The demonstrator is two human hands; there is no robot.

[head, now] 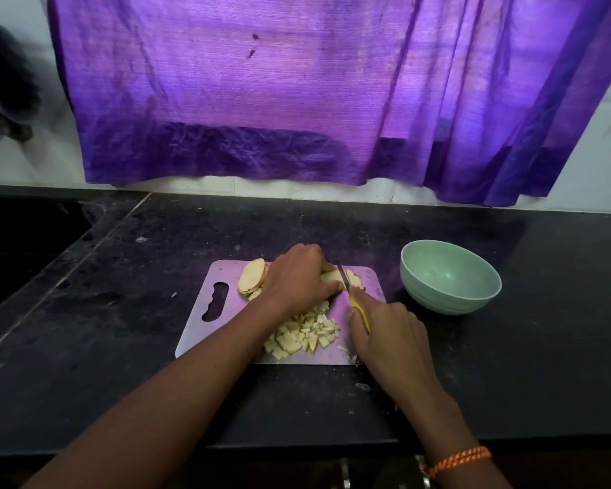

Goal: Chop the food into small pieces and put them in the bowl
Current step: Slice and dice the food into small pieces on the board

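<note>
Head view: left hand [298, 277] curled over a stack of pale slices [332, 276] at the far edge of the metal cutting board [194, 330], fingertips pinning the stack down. Right hand [390, 333] wrapped around the yellow handle of a knife [350, 294], blade standing in the stack just beside the left fingertips. To the right of the blade, a few cut strips [355, 278] lying on the board. Behind the left hand, more whole slices [252, 277] leaning in a pile near the board's handle slot. Near the front edge, between the two forearms, a heap of small diced pieces [306, 335]. Right of the board and apart from it, a pale green bowl [450, 277] on the black countertop [120, 347], nothing visible inside. Orange thread bracelet [459, 460] on the right wrist. Purple curtain [297, 93] hanging behind the counter.
</note>
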